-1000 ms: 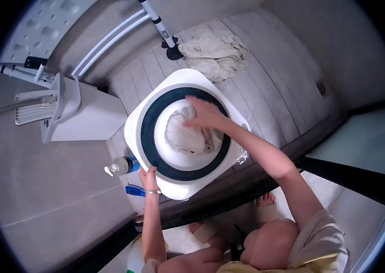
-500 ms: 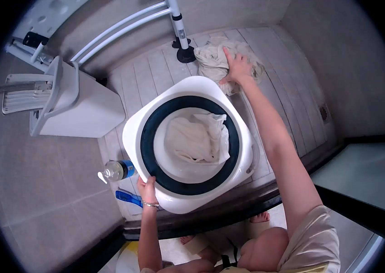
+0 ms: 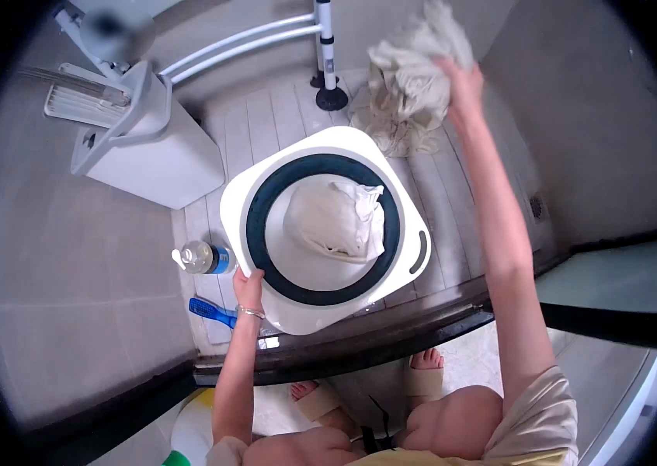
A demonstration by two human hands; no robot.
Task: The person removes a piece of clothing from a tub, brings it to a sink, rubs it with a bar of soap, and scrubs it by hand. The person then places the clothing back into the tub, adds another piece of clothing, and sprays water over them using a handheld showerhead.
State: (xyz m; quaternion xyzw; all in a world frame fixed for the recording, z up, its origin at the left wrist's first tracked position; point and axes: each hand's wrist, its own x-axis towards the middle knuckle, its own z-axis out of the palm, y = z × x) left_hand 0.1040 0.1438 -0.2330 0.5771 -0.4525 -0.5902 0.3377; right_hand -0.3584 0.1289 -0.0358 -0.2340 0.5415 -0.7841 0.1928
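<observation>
A white basin (image 3: pixel 297 318) with a dark green inner band sits on the slatted floor. Inside it lies a crumpled off-white cloth (image 3: pixel 332 221). My left hand (image 3: pixel 248 289) grips the basin's near-left rim, thumb over the edge. At the back right, my right hand (image 3: pixel 464 89) is closed on a bunched cream cloth (image 3: pixel 410 81), lifted partly up, its lower folds hanging to or near the floor. A pump bottle (image 3: pixel 208 257) of clear liquid and a blue brush (image 3: pixel 212 312) are beside my left hand.
A white bin (image 3: pixel 165 155) stands at the left, a white slatted rack (image 3: pixel 84 105) at its top. Behind the basin, a white rail post (image 3: pixel 330 70) meets the floor at a dark foot. A dark raised sill (image 3: pixel 359 342) runs between my feet and the basin.
My right hand has gone from resting spread on the cream cloth to gripping and raising it. The basin has tilted or turned slightly, and the head view has shifted.
</observation>
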